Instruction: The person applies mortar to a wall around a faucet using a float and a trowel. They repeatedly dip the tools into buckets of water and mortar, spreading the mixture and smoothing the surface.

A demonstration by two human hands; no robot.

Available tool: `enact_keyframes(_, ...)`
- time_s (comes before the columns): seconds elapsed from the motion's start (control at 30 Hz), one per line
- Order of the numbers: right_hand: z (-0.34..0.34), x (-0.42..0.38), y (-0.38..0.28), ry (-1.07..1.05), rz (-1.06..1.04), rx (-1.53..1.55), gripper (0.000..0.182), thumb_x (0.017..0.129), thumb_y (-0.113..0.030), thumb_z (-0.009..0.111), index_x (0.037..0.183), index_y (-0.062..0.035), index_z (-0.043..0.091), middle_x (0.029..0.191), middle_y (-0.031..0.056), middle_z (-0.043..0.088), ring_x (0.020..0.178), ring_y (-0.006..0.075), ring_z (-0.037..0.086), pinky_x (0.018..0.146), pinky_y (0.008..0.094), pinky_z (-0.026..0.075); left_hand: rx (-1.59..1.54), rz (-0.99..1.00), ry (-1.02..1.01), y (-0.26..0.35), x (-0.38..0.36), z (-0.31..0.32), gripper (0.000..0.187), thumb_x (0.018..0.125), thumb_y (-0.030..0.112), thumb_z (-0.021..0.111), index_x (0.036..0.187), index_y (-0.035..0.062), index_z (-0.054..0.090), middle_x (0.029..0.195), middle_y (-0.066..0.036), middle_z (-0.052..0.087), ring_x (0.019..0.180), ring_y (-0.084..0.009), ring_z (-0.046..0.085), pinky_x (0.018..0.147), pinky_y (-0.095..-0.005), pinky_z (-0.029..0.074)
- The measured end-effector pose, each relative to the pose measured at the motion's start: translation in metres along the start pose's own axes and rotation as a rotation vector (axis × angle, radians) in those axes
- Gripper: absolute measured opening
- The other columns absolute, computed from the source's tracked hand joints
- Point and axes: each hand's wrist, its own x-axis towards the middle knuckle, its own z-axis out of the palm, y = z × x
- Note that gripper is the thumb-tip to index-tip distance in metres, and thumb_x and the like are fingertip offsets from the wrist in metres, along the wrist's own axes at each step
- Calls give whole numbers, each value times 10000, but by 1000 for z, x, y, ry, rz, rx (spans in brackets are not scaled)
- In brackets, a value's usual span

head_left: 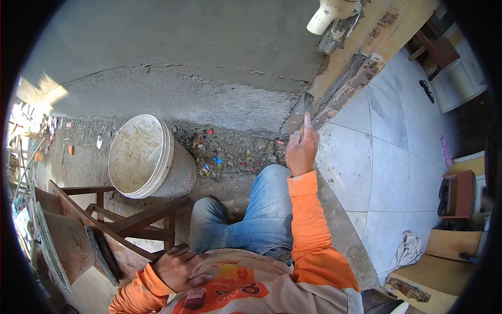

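My right hand (301, 152), in an orange sleeve, grips a small trowel (308, 99) with the index finger stretched along it. The narrow metal blade points up at the corner where the grey cement wall (198, 36) meets a worn wooden post (348, 86). A cracked line runs across the wall, with rougher cement (219, 97) below it. My left hand (180, 268) lies against the front of my shirt (235, 285), fingers loosely spread and holding nothing.
A tilted white bucket (180, 162) with dried residue stands left of my knees. Rubble and litter (225, 152) line the wall's foot. At left is a wooden frame (141, 225); white floor tiles (392, 157) and a crumpled cloth (408, 248) lie to the right.
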Motion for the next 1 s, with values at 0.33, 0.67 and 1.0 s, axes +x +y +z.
enact_keyframes(0.33, 3, 13, -37, 43, -64, -67, 553, 757, -10, 560, 1306, -15, 489, 778, 187, 614, 893, 360, 519, 762, 452, 456, -2, 11, 20, 3, -1, -5, 509, 755, 318, 726, 1175, 77, 568, 894, -149, 621, 759, -335, 618, 696, -402, 508)
enact_keyframes(0.67, 25, 14, -51, 36, 74, -176, 580, 796, -64, 544, 1357, -12, 406, 811, 258, 603, 877, 408, 557, 752, 475, 462, -39, 126, 80, -7, -2, 0, 508, 810, 366, 672, 1183, 42, 552, 867, -138, 644, 713, -296, 637, 681, -377, 516)
enact_keyframes(1.0, 106, -51, -30, -357, 297, 73, 575, 825, -109, 518, 1386, -85, 393, 922, 263, 589, 834, 423, 574, 801, 482, 458, -21, 96, 37, 0, -4, -7, 478, 816, 373, 666, 1185, 85, 567, 890, -117, 639, 733, -272, 633, 722, -351, 495)
